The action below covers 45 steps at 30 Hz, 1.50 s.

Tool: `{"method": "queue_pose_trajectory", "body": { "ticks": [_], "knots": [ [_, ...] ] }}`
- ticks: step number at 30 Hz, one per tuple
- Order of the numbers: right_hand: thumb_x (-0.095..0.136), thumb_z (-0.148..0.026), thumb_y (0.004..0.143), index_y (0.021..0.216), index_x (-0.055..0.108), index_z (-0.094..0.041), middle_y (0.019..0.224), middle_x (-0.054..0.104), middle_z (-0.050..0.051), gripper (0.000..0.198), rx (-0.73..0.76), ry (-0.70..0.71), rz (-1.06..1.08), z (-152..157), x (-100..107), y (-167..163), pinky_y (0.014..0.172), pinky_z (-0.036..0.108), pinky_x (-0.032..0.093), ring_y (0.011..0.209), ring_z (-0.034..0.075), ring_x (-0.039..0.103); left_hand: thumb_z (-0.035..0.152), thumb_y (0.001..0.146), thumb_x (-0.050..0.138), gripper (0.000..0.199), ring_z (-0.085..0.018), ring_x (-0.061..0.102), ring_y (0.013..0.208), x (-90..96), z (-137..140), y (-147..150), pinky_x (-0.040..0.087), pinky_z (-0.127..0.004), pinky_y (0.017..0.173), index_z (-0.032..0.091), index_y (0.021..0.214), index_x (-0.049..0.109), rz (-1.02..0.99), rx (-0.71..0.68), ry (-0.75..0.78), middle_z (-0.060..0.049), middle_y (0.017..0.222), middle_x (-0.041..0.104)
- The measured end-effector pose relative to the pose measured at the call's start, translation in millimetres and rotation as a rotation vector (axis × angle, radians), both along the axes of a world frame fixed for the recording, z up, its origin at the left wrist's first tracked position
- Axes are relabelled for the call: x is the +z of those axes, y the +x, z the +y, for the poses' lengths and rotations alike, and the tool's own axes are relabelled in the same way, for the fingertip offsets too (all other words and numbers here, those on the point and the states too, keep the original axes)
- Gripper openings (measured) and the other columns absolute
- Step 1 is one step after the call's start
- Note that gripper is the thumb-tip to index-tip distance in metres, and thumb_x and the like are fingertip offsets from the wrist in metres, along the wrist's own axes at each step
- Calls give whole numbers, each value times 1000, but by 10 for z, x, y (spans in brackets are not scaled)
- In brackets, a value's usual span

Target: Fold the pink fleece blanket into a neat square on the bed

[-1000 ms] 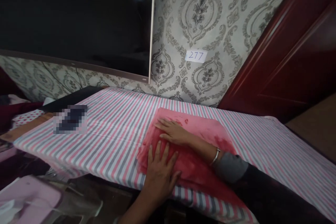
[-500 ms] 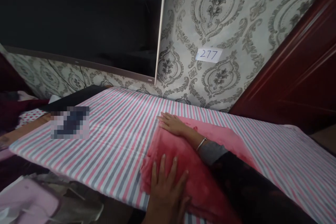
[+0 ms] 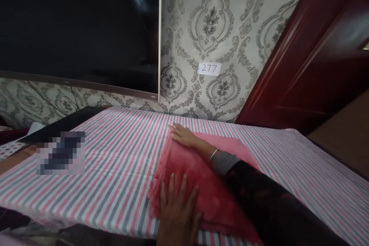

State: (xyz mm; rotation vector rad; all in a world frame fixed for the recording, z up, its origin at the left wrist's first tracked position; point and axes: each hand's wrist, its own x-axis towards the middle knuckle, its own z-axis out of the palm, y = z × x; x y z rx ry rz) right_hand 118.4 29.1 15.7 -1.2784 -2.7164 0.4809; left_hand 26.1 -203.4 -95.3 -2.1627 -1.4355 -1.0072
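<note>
A folded red-pink plush cloth (image 3: pixel 198 169) lies on a striped sheet (image 3: pixel 115 165) of pink, grey and white. Flat on its near left part rests my left hand (image 3: pixel 178 207), fingers spread. My right hand (image 3: pixel 183 135), with a thin bracelet at the wrist, lies across the cloth's far left corner with fingers stretched out. Both palms face down and neither hand grips anything. My right forearm, in a dark sleeve, hides part of the cloth's right side.
A large black television screen (image 3: pixel 77 27) is on the patterned wall at the left. A paper marked 277 (image 3: pixel 209 68) sticks to the wallpaper. At the right stands a dark red wooden panel (image 3: pixel 291 73). A blurred-out dark item (image 3: pixel 61 153) lies on the sheet's left part.
The camera has turned a little, so the wall and sheet sit further left in view. Both hands stay flat on the cloth, in nearly the same places.
</note>
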Motion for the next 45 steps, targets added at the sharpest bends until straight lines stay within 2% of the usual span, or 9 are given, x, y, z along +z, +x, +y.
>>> {"method": "queue_pose_trajectory", "body": {
  "ticks": [7,11,14,18,22,26,32,39,45],
  "knots": [
    [34,-61,103,161,24,-30,168,9,7,65,117,64,-65,-792,51,956,122,57,7,155,29,3,25,84,66,54,-39,20,151,143,-12,-44,10,-63,121,31,137,61,6,-38,4,-7,155,47],
    [34,-63,102,160,23,-32,168,10,7,67,104,54,-73,-974,-8,1301,122,59,7,155,29,3,29,86,64,54,-36,20,152,319,-81,119,2,-61,122,25,140,58,78,-108,-5,-10,156,45],
    [34,-62,103,160,22,-32,168,10,8,66,153,85,-95,-936,-74,1348,122,60,4,155,29,2,35,84,65,61,-37,21,151,333,-115,372,-1,-60,122,26,144,54,160,-215,-20,-8,158,44],
    [33,-62,103,160,21,-34,169,10,5,65,169,108,-103,-751,-154,1338,121,61,2,155,30,4,38,80,68,64,-36,21,151,152,-75,574,-1,-56,123,27,142,57,163,-226,35,-6,153,51],
    [31,-65,102,160,18,-38,169,11,2,65,95,66,-73,-460,-191,1359,122,59,9,155,31,6,37,81,66,57,-36,22,151,-13,-15,578,6,-56,124,27,137,62,124,-254,66,-7,149,55],
    [30,-60,104,160,22,-35,168,15,5,63,13,13,-52,-178,-218,1373,122,56,15,154,29,16,37,83,64,50,-38,23,151,-127,25,574,11,-60,123,27,132,65,93,-241,113,-8,145,58],
    [26,-55,105,160,27,-31,166,24,7,60,-71,12,-11,2,-311,1376,121,54,20,152,28,23,46,82,68,47,-35,22,152,-267,93,597,11,-59,123,32,127,68,85,-214,177,-6,143,60],
    [30,-54,105,161,24,-30,168,17,7,61,-152,44,-27,-117,-135,1367,122,56,14,154,28,13,39,80,69,52,-35,28,150,-118,33,603,11,-58,124,30,132,65,-18,-235,99,-5,146,58],
    [35,-60,103,159,29,-30,168,17,8,64,-135,105,-61,-606,42,1822,121,58,10,154,33,9,21,81,63,58,-35,29,149,144,-37,579,12,-61,122,27,139,59,60,-239,21,-7,154,49]
  ]
}}
